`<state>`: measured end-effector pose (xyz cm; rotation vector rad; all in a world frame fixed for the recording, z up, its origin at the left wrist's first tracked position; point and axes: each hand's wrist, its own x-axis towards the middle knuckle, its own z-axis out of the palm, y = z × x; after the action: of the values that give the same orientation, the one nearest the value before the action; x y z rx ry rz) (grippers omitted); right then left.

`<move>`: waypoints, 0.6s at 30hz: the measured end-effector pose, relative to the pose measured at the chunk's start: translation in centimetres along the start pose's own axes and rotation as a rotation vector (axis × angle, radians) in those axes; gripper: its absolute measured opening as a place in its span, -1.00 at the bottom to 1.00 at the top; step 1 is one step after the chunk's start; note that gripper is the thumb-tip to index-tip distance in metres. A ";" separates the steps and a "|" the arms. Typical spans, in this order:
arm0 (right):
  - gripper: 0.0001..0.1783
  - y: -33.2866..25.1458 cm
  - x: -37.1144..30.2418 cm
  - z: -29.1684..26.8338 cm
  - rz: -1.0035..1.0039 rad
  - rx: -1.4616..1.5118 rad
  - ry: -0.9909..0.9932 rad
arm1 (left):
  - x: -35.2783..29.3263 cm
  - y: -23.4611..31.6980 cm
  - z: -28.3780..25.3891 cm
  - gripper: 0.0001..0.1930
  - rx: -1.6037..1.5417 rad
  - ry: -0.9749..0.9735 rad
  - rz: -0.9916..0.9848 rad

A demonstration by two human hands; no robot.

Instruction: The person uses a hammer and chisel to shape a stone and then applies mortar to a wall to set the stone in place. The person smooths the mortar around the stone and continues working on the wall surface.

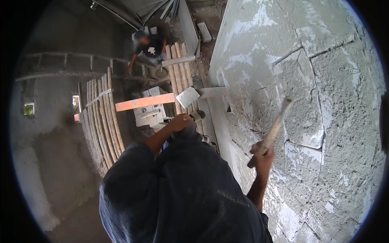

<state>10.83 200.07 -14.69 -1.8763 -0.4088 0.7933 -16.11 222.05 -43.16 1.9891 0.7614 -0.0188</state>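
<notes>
On the right, my right hand (263, 157) is wrapped round a long, narrow, pale tool (276, 123). The tool slants up in front of a rough grey plastered wall (340, 101) with grooved lines. Whether it is a float seen edge-on or a plain stick, I cannot tell. My left hand (181, 122) is closed in front of my body, above the platform poles. What it grips is hidden. Just beyond it is a pale grey, four-sided plate (187, 97); I cannot tell whether the hand touches it.
Round wooden poles form a platform (182, 77) ahead and another pole panel (101, 117) at left. An orange-painted beam (146, 101) crosses between them. Below, a co-worker (152, 50) is beside a round bucket (161, 73). White blocks (150, 115) and a ladder (77, 62) are lower down.
</notes>
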 end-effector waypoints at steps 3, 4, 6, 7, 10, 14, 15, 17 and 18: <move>-0.69 5.5 -0.7 1.5 0.160 -0.053 0.034 | 3.5 -2.0 3.3 -0.53 0.186 -0.132 0.345; -0.66 6.5 -0.5 1.9 0.224 -0.088 0.021 | 4.0 0.9 2.6 -0.51 0.051 -0.181 0.283; -0.63 7.3 -0.6 2.8 0.272 -0.141 -0.018 | 2.1 11.3 -1.1 -0.48 -0.222 -0.272 0.130; -0.63 6.8 -0.7 3.2 0.248 -0.148 -0.046 | 1.9 13.5 -0.7 -0.45 -0.291 -0.317 0.153; -0.65 5.1 -0.2 3.8 0.162 -0.145 -0.143 | 1.3 20.9 -1.5 -0.45 -0.502 -0.335 0.171; -0.64 4.0 -0.4 5.0 0.002 -0.067 -0.225 | 2.1 24.8 0.0 -0.56 -0.880 -0.348 0.222; -0.61 3.9 -0.5 5.3 -0.088 -0.074 -0.245 | 2.4 24.6 1.0 -0.59 -0.909 -0.289 0.209; -0.54 3.8 -0.3 5.4 -0.143 -0.147 -0.279 | 2.0 25.3 1.5 -0.63 -0.942 -0.189 0.149; -0.55 4.1 -0.4 5.5 -0.206 -0.186 -0.273 | 1.3 25.4 0.7 -0.63 -0.944 -0.153 0.105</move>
<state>6.51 201.82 -19.72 -1.8621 -0.8589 0.8979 -1.70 213.60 -23.93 1.1041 0.4338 0.2118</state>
